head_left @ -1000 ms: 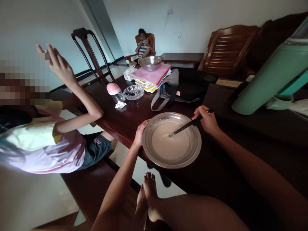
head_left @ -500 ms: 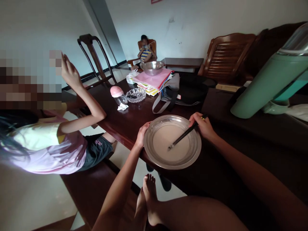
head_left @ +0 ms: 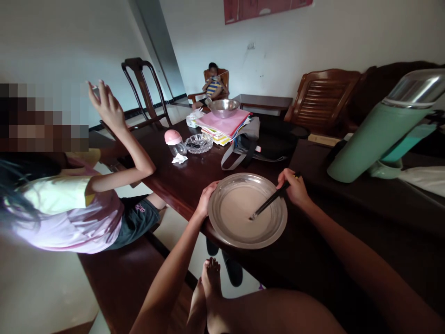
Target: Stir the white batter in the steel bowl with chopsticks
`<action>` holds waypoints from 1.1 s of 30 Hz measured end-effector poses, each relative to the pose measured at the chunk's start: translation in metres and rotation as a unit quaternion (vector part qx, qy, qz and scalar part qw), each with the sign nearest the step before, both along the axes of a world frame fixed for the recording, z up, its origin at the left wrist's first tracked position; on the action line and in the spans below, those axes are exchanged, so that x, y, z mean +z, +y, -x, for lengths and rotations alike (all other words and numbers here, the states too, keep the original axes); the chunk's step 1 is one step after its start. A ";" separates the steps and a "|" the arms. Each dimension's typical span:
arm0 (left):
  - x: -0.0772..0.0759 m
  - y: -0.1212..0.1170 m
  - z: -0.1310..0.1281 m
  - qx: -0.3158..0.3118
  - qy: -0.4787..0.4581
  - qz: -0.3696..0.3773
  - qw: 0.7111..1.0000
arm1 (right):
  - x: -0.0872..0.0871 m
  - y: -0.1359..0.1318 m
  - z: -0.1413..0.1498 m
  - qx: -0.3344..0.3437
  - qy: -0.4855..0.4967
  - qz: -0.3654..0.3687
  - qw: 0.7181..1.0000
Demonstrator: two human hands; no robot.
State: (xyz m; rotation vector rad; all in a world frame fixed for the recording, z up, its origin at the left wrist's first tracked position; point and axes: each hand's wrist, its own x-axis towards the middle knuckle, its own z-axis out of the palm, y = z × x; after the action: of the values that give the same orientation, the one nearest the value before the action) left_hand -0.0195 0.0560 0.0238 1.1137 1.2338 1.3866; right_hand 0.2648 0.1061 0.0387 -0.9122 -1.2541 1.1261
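Note:
A wide stainless steel bowl (head_left: 248, 244) of pale, beige liquid batter (head_left: 236, 208) sits at the near edge of the dark wooden table. My left hand (head_left: 206, 199) grips the bowl's left rim, its fingers partly hidden behind the side. At the upper right of the bowl, my right hand (head_left: 294, 189) is closed around black chopsticks (head_left: 269, 200). They slant down to the left, and their tips dip into the batter.
A pink-lidded bottle (head_left: 174, 141), crumpled tissue (head_left: 180, 158), glass ashtray (head_left: 199, 144) and folders (head_left: 224, 123) under a metal bowl (head_left: 223, 108) stand beyond. A green flask (head_left: 378, 132) is at right. One person (head_left: 69, 204) sits at left, another (head_left: 213, 86) far back.
The chopstick tips have shifted slightly right in the batter. My left hand keeps its hold on the rim. The view has tilted up a little.

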 end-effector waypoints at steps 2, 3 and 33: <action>0.001 0.000 0.000 -0.002 -0.003 0.001 1.000 | -0.001 -0.001 0.001 0.015 -0.034 -0.001 0.999; 0.001 0.000 0.000 -0.002 -0.004 0.002 1.000 | -0.001 -0.001 0.001 0.014 -0.043 -0.004 0.999; -0.002 0.001 0.002 -0.007 -0.020 0.010 1.000 | 0.000 0.000 0.000 0.004 0.011 0.013 1.000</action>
State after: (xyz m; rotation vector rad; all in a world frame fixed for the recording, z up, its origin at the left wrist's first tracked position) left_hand -0.0212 0.0572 0.0222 1.0736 1.2077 1.3766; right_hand 0.2647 0.1063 0.0385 -0.9121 -1.2288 1.1589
